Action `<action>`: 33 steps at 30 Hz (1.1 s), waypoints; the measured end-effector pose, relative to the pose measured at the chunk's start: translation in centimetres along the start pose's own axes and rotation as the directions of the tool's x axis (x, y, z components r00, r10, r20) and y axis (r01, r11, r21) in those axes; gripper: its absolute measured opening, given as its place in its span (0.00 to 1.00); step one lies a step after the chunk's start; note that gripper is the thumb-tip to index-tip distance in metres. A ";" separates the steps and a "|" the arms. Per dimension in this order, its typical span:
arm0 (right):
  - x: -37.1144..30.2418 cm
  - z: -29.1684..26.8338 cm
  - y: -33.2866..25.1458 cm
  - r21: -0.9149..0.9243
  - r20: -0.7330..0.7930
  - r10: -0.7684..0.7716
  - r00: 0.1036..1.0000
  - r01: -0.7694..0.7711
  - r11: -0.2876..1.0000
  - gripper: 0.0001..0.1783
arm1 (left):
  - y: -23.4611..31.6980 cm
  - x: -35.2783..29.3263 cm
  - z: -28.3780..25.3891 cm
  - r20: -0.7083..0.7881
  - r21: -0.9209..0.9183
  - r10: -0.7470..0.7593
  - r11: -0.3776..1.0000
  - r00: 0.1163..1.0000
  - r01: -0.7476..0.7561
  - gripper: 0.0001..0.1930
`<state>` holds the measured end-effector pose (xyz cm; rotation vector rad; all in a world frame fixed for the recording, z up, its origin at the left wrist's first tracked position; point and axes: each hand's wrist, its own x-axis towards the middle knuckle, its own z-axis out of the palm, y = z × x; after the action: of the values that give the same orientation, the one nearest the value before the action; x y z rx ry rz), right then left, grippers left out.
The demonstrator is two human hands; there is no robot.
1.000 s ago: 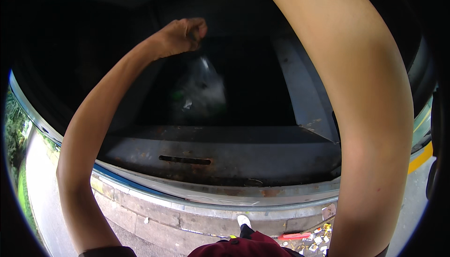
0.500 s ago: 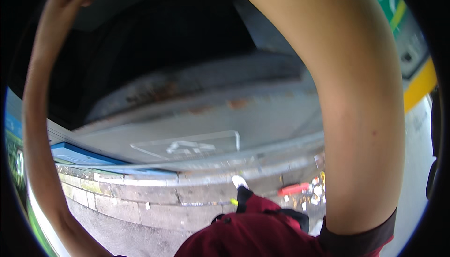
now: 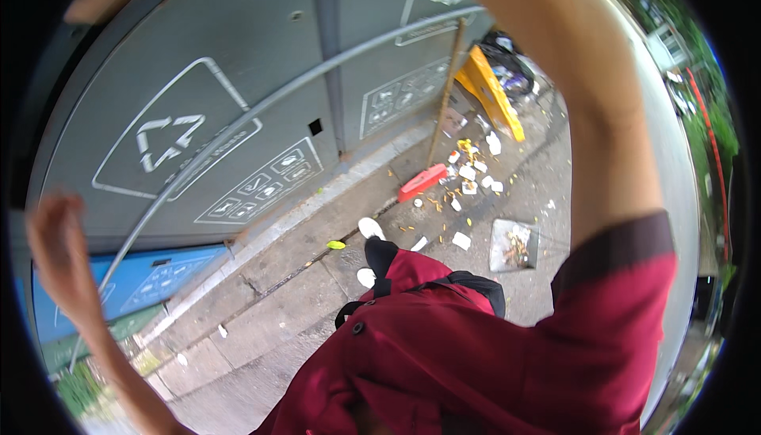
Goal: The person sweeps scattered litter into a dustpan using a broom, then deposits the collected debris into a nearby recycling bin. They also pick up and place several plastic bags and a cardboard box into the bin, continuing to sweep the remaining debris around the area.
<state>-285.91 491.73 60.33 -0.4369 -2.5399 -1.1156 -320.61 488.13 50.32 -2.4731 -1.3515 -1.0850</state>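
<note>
Holds a bare left hand (image 3: pixel 59 249), too blurred to tell clenched from released, just left of a tubular grey metal rail (image 3: pixel 289 88) slanting up rightward across a flat-fronted grey container (image 3: pixel 238 15), nearer the low end than the right arm (image 3: pixel 610 110), of unreadable grip

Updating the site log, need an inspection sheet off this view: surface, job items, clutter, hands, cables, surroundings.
Surface: paved ground, slabs with dark joints.
Job's things: grey bin housing with a metal rail across its front; blue panel at lower left.
Clutter: red-headed broom; scraps scattered by its head; square pan with debris in it; black bag by a yellow board.
Hands: left hand blurred, near the bin housing and blue panel, contact unclear; right arm runs out at the top, right hand not clearly made out.
Cables: nothing seen.
Surroundings: road and greenery at right.
</note>
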 end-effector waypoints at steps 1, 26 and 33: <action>-0.9 0.2 -2.1 0.093 -0.131 0.019 0.991 -0.007 0.996 0.21 | 2.0 -4.0 -3.3 0.022 -0.033 -0.153 0.988 0.988 0.154 0.13; -49.2 -22.8 -54.9 0.234 0.905 0.425 -0.023 -0.808 -0.541 0.26 | 45.1 -25.7 34.7 0.809 -0.528 0.588 0.727 -0.001 0.439 0.15; -56.3 -32.2 -62.1 0.053 0.812 0.460 -0.360 -0.739 -0.672 0.27 | 58.6 -28.0 38.0 0.710 -0.628 0.686 0.718 -0.156 0.300 0.16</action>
<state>-254.76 419.37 17.21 -2.0478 -1.0664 1.0495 -264.68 450.11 17.35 -3.9949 -0.1613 1.3014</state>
